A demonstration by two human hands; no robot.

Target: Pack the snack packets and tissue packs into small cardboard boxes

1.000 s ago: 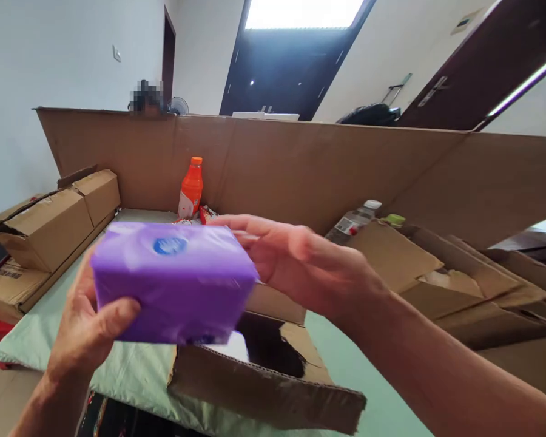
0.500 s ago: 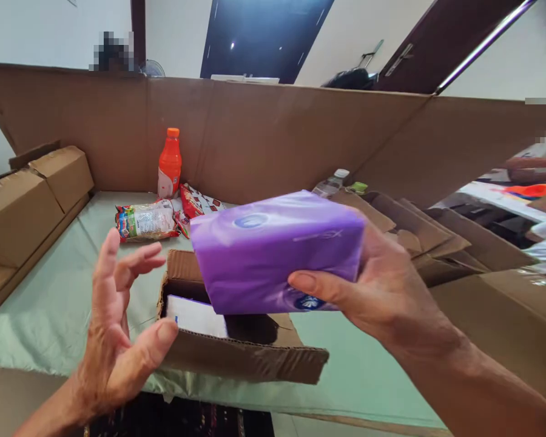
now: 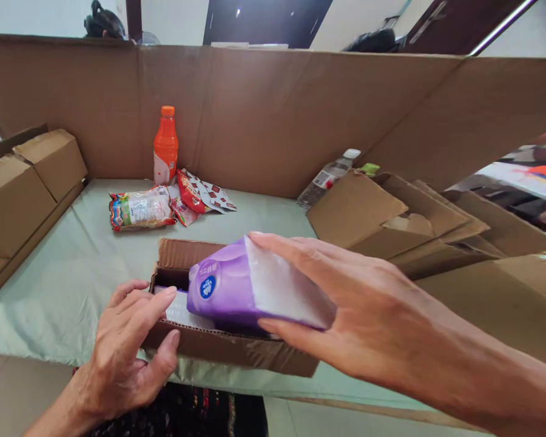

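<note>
- Left hand (image 3: 125, 349): at the box's near left corner, thumb and fingers parted; whether it grips the wall cannot be told.
- Right hand (image 3: 359, 294): clamped across one end of the purple pack, thumb on the near side; palm side hidden.
- Purple pack (image 3: 221, 285): blue emblem, pale end panel; tilted over the box, lower part hidden behind the near wall.
- Cardboard box (image 3: 255, 352): open, by the counter's near edge; right end covered by hand and pack.
- White-faced pack (image 3: 188, 312): inside, left end; mostly hidden.
- Counter (image 3: 50, 303): pale green cover; left edge under cartons (image 3: 16, 194).
- Food packet (image 3: 141, 209) and red-and-white packet (image 3: 204, 193): toward the far edge, adjoining; printing illegible.
- Orange bottle (image 3: 165, 149): upright behind them, base obscured.
- Clear bottle (image 3: 323, 182): leaning, far right, partly behind folded cardboard (image 3: 352, 209).
- Cardboard partition (image 3: 273, 121): along the far edge.
</note>
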